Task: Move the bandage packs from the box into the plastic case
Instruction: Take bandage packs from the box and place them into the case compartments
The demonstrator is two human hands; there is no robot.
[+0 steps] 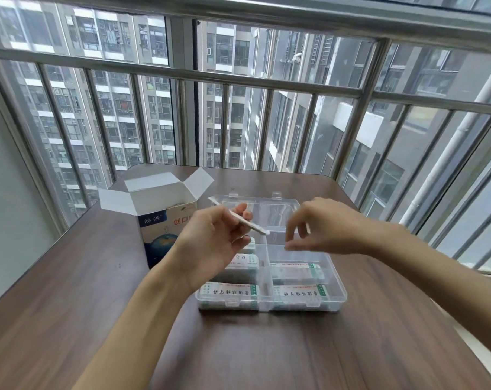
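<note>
Head view, over the table: a wooden table (69,291) by a barred window, seen from above the person's forearms.
Box: the cardboard box (165,220) stands at about ten o'clock from the case, flaps open; its inside is hidden, so what remains in it cannot be told.
Plastic case: the clear plastic case (269,299) lies open at table centre, lid folded back toward twelve o'clock, with a divider down the middle.
Packs already in: stacks of bandage packs (229,292) fill the near compartments at six o'clock on both sides, and more sit in the middle row; the far right compartment, near one o'clock, looks bare.
Left hand: the left hand (210,243) pinches a thin stack of packs (245,222), seen edge-on, held above the case's far left part.
Right hand: the right hand (320,226) hovers over the far right compartment, fingers loosely curled downward and holding nothing.
Progress: judging by the filled compartments, most of the job seems done; the held stack needs placing.
</note>
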